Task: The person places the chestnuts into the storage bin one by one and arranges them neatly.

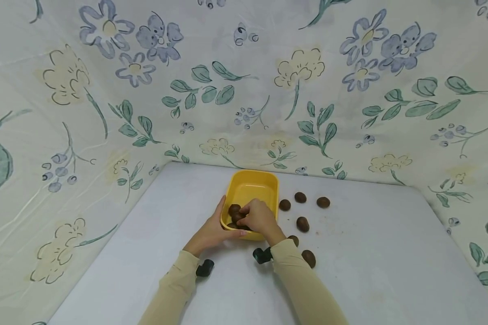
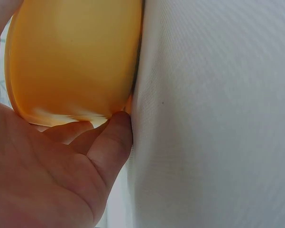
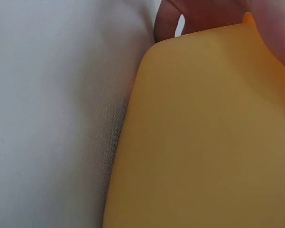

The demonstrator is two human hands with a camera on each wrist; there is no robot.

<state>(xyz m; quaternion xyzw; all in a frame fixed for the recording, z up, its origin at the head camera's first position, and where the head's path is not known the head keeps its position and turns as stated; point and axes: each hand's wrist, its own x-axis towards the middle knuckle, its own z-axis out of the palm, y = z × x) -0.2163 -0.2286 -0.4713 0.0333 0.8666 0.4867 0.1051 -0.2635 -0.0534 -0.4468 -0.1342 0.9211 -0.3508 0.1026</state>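
Yellow tub, left hand around corner, right hand inside

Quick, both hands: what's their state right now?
Left hand: holding the yellow tub at its near-left corner.
Right hand: inside the tub, at the brown nuts; can't tell whether it grips one.
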